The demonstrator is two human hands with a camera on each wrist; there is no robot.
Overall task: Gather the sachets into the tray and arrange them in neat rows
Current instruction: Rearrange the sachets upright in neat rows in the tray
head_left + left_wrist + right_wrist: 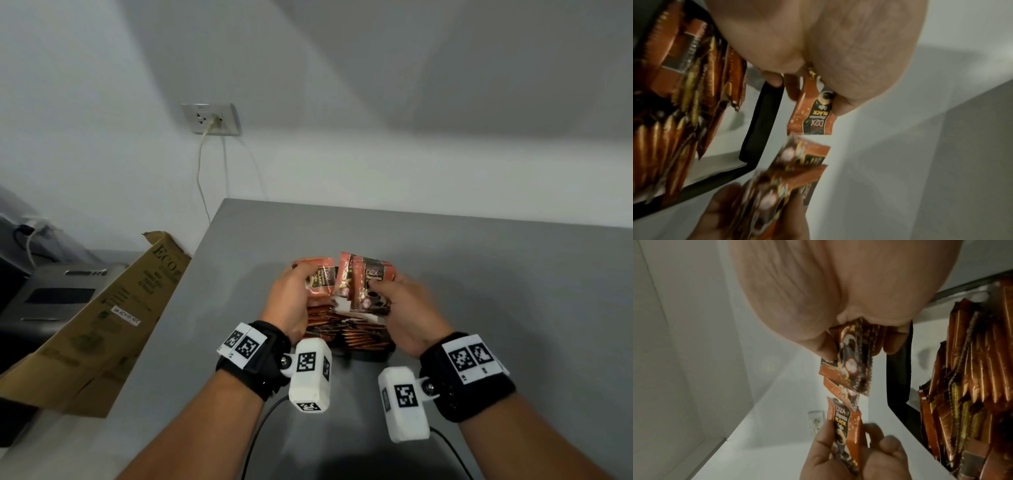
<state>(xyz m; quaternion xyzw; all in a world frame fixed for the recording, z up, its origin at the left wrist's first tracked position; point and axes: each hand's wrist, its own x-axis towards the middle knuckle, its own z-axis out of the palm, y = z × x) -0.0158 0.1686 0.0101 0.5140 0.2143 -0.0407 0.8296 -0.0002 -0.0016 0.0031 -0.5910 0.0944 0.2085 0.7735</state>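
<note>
A black tray (371, 355) on the grey table holds rows of orange and brown sachets (346, 330) standing on edge. Above it my left hand (301, 279) pinches one orange sachet (320, 277) marked D2X. Beside it my right hand (383, 284) grips a fanned bunch of several sachets (364, 286). In the left wrist view, the left hand (813, 97) pinches the single sachet (813, 116) beyond the tray rim (760, 123). The right wrist view shows my right hand (859, 345) on its bunch (851, 363), with the tray's sachets (972, 386) to the right.
An open cardboard box (113, 318) leans against the table's left edge, with a grey appliance (51, 294) behind it. A wall socket (212, 118) has a cable hanging down. Bare grey table (496, 281) lies right of and behind the tray.
</note>
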